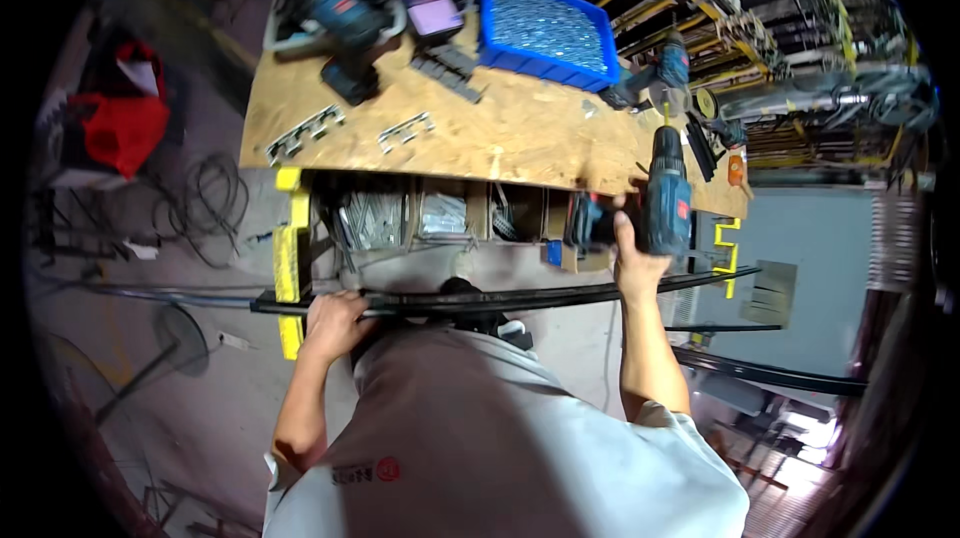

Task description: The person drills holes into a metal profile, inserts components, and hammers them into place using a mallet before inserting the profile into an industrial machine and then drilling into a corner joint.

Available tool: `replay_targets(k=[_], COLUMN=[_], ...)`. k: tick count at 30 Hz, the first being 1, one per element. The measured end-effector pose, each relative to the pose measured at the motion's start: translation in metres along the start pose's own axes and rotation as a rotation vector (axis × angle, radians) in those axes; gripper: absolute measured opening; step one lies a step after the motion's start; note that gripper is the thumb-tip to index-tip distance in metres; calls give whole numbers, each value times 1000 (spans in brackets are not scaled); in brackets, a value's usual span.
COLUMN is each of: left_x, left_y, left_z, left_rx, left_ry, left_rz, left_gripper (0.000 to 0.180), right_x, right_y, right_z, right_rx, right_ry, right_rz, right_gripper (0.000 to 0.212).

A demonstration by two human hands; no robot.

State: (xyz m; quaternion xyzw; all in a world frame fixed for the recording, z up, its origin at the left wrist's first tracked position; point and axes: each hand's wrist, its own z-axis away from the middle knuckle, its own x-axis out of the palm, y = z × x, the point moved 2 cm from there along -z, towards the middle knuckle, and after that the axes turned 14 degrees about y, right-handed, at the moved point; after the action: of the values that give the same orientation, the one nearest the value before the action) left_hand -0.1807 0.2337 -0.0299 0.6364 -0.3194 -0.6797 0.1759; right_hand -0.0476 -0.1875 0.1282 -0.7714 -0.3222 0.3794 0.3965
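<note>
My left hand (338, 322) is closed around a long black profile bar (520, 299) near its left part. The bar lies crosswise in front of my body, near a yellow support (290, 268) at left and another yellow bracket (731, 256) at right. In my right hand (638, 260) is a blue cordless drill (669, 206), its chuck and bit pointing away toward the bench. The drill is held above the bench's near edge, apart from the bar. Some of its grip is hidden by my fingers and slightly blurred.
The wooden workbench (360, 160) carries a blue bin of small metal fasteners (550, 28), a second cordless drill (345, 18), a phone (432, 6), another drill (672, 63) and metal strips (405, 131). Boxes of metal parts (443, 214) sit below. Cables (215, 203) lie on the floor.
</note>
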Motion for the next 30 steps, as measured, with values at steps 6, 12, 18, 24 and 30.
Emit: replay_targets(k=[6, 12, 18, 24, 30], left_x=[15, 131, 151, 186, 196], left_y=[108, 158, 195, 133, 157], left_z=[-30, 26, -6, 3, -21], left_rx=[20, -817, -1217, -1373, -1489], left_ry=[250, 314, 211, 152, -30], left_rz=[-84, 737, 905, 1190, 1279], left_gripper=[28, 24, 36, 35, 61], right_x=[-16, 15, -6, 5, -6], right_y=[126, 156, 163, 140, 153], right_z=[-75, -86, -87, -88, -114], right_rx=[99, 90, -130, -27, 68], right_ry=[186, 24, 151, 311, 409], right_rz=[-277, -422, -258, -221, 58], right_gripper=[100, 99, 104, 111, 117])
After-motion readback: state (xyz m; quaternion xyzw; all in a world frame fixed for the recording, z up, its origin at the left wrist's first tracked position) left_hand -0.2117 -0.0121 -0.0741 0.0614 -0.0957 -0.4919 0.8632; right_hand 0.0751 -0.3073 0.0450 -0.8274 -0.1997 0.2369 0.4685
